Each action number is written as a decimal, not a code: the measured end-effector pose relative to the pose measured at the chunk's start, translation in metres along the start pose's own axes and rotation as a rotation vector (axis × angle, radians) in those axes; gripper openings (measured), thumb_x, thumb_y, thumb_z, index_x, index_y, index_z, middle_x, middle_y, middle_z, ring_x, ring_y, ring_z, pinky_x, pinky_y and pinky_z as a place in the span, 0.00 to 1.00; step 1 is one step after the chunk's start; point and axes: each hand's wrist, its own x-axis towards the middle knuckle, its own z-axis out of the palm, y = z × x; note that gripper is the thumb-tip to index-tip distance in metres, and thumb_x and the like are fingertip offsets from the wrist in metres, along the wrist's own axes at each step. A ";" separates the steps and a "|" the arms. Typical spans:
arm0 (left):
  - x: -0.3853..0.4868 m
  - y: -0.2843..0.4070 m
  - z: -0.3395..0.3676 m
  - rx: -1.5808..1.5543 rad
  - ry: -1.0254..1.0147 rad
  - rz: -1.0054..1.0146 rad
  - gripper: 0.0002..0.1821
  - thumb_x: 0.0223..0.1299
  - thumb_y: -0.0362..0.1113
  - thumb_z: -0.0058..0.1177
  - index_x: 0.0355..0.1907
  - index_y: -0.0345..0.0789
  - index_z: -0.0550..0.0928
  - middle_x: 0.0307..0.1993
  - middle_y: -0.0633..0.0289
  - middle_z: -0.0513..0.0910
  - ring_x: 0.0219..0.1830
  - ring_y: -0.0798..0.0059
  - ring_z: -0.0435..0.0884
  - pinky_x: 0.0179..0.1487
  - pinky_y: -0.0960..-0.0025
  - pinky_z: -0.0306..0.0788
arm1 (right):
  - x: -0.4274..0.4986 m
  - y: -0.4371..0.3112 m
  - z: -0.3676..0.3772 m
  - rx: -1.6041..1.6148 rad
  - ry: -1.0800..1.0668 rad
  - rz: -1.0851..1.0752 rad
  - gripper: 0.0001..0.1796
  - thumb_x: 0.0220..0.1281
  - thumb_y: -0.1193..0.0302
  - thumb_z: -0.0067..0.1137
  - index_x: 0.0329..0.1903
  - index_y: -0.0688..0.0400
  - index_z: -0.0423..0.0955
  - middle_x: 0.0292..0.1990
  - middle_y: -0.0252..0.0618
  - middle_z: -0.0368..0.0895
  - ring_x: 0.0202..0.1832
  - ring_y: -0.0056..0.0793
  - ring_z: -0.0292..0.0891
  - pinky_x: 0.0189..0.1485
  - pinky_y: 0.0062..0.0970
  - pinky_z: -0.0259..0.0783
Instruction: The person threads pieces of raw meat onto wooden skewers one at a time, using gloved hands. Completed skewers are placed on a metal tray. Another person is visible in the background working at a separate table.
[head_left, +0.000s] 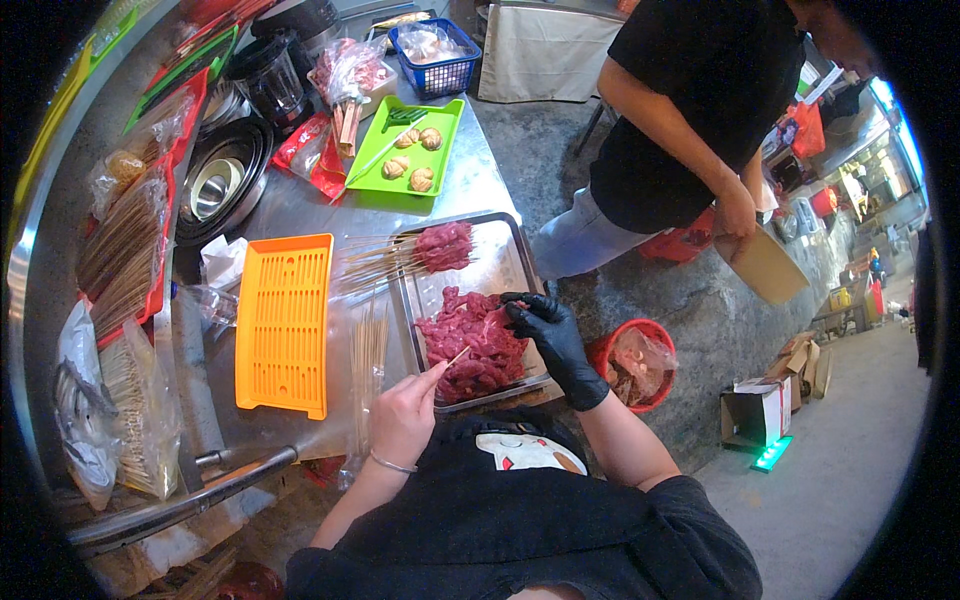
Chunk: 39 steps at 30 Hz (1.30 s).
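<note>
My bare left hand (405, 416) pinches a bamboo skewer (458, 355), whose pointed end reaches over a pile of sliced raw red meat (469, 367). On my right hand (553, 341) is a black glove; its thumb and fingertips grip a strip of raw meat (496, 324) at the pile's upper right edge. The pile lies in the near part of a metal tray (501, 279). In the tray's far part rest several finished meat skewers (444, 247), their sticks pointing left over the rim. Loose bamboo skewers (369, 352) lie on plastic left of the tray.
An orange slotted tray (283, 330) lies to the left. Farther back are a green tray (442, 150) with walnut-like pieces, a blue basket (436, 64) and a blender (270, 79). A red bin (670, 381) stands right of the table. A person (675, 142) in black holds a board (765, 262).
</note>
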 end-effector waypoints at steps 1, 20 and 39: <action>0.000 0.001 0.001 0.046 -0.008 -0.014 0.14 0.65 0.31 0.56 0.51 0.43 0.87 0.33 0.53 0.85 0.33 0.53 0.84 0.36 0.58 0.76 | 0.000 0.002 0.002 -0.065 0.025 -0.016 0.15 0.71 0.69 0.61 0.57 0.59 0.81 0.45 0.35 0.87 0.45 0.21 0.81 0.46 0.21 0.76; 0.015 -0.042 0.003 -0.389 -0.232 -0.112 0.15 0.65 0.28 0.57 0.52 0.41 0.88 0.32 0.55 0.88 0.29 0.75 0.84 0.36 0.73 0.76 | 0.013 -0.004 -0.024 -0.031 -0.278 0.320 0.17 0.70 0.68 0.61 0.55 0.64 0.80 0.44 0.42 0.87 0.43 0.29 0.83 0.48 0.27 0.80; 0.021 0.001 0.030 0.330 -0.031 0.070 0.21 0.60 0.30 0.56 0.57 0.48 0.84 0.28 0.58 0.79 0.29 0.57 0.82 0.33 0.57 0.76 | 0.002 0.035 -0.008 0.040 0.054 0.122 0.18 0.73 0.63 0.57 0.59 0.59 0.78 0.49 0.38 0.85 0.48 0.26 0.83 0.48 0.26 0.79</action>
